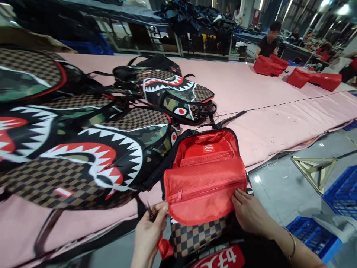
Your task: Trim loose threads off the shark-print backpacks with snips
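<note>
An unzipped backpack [206, 193] lies in front of me at the table's edge, its front panel folded down toward me. The red lining shows, with a zipped mesh pocket on the panel and a pale printed logo deeper inside. My left hand [150, 227] is closed, thumb and finger pinching the panel's left edge. Small dark thread snips [151, 213] stick up from the same hand, partly hidden by the fingers. On the other side, my right hand [251, 212] grips the panel's right edge, fingers on the lining. Brown checkered fabric shows below the panel.
Several shark-mouth backpacks [111, 156] crowd the left of the pink-covered table [267, 123]. Red bags [269, 66] lie at its far right, near a person [267, 44]. Blue crates [312, 236] and a triangular metal frame [314, 171] are on the floor at right.
</note>
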The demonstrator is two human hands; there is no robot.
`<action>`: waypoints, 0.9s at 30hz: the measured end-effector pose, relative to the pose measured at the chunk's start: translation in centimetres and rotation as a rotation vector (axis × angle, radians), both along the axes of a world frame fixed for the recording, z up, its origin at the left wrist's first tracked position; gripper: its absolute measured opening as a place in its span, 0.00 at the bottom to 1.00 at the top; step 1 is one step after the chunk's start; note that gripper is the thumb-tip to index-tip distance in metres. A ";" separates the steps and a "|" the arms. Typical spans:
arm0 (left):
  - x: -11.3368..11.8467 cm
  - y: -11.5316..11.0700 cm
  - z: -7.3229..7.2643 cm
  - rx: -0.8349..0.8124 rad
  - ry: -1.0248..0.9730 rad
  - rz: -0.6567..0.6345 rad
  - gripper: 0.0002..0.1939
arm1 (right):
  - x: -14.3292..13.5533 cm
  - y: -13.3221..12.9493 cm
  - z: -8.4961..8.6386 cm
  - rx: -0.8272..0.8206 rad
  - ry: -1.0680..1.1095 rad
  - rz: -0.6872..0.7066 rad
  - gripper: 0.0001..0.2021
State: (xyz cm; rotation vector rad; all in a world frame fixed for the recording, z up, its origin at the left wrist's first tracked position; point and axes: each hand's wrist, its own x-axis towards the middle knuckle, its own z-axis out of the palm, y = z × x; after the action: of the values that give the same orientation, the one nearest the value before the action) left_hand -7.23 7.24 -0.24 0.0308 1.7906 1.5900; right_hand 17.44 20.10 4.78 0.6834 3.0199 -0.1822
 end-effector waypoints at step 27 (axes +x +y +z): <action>8.3 3.6 5.3 0.340 0.678 -1.063 0.23 | -2.3 -1.6 -0.8 -0.885 0.781 -0.053 0.10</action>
State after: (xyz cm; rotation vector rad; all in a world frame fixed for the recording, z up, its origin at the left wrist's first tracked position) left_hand 1.07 10.88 5.11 1.5527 1.4451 1.0685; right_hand 15.15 18.51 3.96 0.6694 2.9632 -2.0235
